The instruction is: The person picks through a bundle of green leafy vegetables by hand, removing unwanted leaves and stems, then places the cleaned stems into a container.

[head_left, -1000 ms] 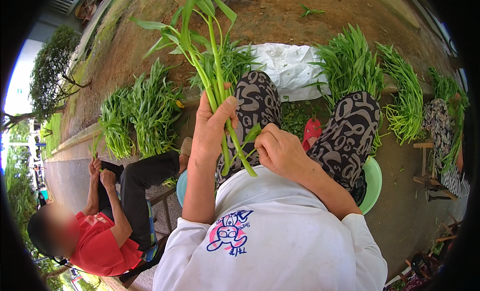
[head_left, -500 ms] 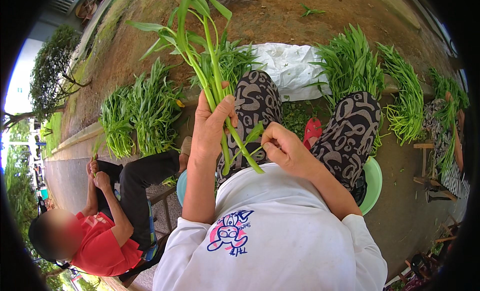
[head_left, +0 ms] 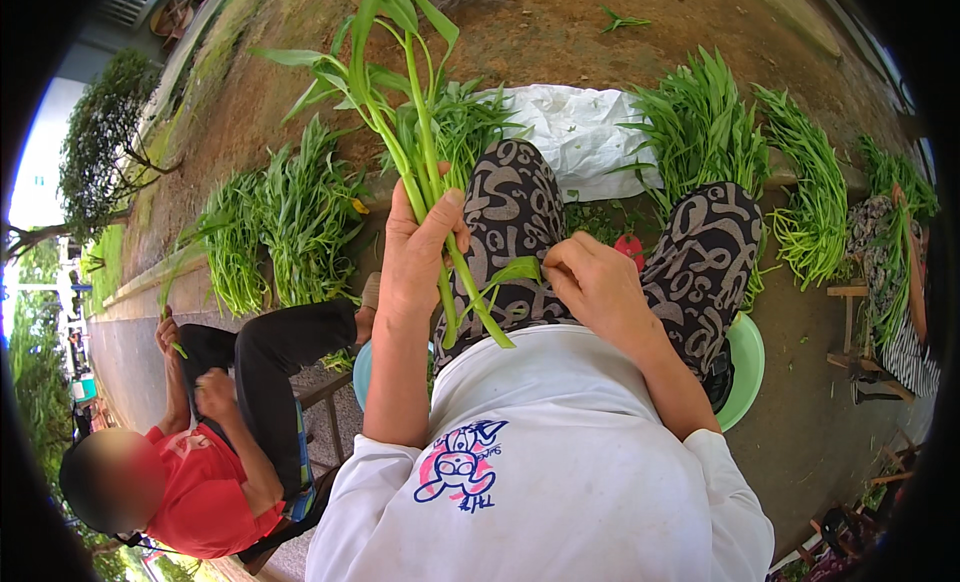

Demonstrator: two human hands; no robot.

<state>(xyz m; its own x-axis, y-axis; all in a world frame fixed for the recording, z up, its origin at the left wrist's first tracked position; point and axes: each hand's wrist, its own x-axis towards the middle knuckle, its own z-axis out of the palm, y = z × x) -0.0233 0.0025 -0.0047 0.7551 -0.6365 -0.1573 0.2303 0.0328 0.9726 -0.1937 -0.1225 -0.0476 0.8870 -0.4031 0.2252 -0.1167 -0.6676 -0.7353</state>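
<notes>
Before the patterned trousers [head_left: 515, 197], leafy green stalks [head_left: 424, 132] are held in the wrapped left hand [head_left: 418, 247]. The right hand [head_left: 600, 287] is curled beside a low leaf [head_left: 517, 270]; whether it is pinched cannot be told. That leaf seems not yet removed. Beyond, bunches [head_left: 310, 227] are already laid out.

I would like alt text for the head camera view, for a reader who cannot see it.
A person's left hand grips long, leafy green stems, while the right hand is close to a side leaf. Bundles of greens lie on both sides of a white sheet; at left, a co-worker in red holds a green stem.
</notes>
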